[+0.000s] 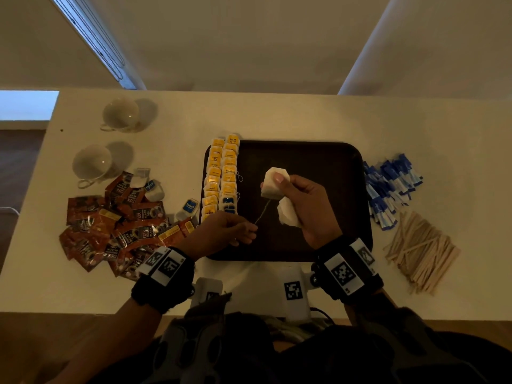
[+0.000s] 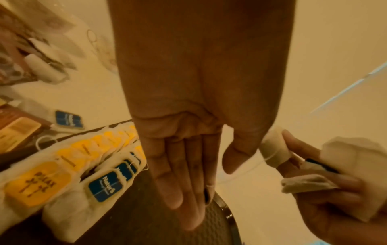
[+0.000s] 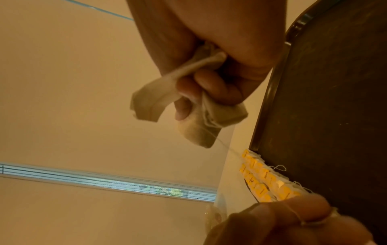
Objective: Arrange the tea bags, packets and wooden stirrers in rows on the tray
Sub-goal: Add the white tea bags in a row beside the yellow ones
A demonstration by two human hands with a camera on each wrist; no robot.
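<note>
A dark brown tray point(image 1: 304, 153) lies in the middle of the white table. Two rows of tea bags point(image 1: 221, 176) with yellow and blue tags run down its left side. Above the tray my right hand point(image 1: 279, 181) grips white tea bags point(image 1: 273, 185), one pinched at the fingertips and another tea bag point(image 1: 288, 213) tucked in the palm. A thin string point(image 1: 263, 212) runs taut from them down to my left hand point(image 1: 250, 231), which pinches its end. In the right wrist view the bunched tea bags point(image 3: 150, 102) hang from the curled fingers.
Brown packets point(image 1: 116, 225) and a few loose tea bags point(image 1: 191, 206) are heaped left of the tray. Two white cups point(image 1: 122, 113) stand behind them. Blue packets point(image 1: 388, 187) and a pile of wooden stirrers point(image 1: 421, 250) lie to the right.
</note>
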